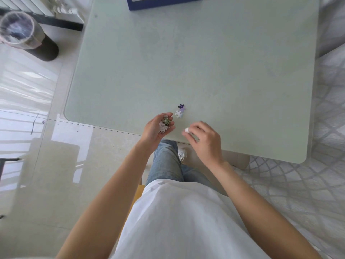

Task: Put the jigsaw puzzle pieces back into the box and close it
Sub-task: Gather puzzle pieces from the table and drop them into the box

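Cupping a handful of pieces (164, 124), left hand (155, 128) curls round them; right hand (202, 139) pinches one white piece (186, 130). Last loose pieces (180, 110) lie just ahead between both hands, about equally near. Box (164, 2) sits well apart at table (205, 62) far edge.

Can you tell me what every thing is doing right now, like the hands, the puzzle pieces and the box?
Left hand: palm up, cupped round a handful of pieces.
Right hand: fingers pinch one white piece.
Loose pieces: small cluster lying on the table, untouched.
Blue box: at the far edge, mostly out of view; open or closed unclear.
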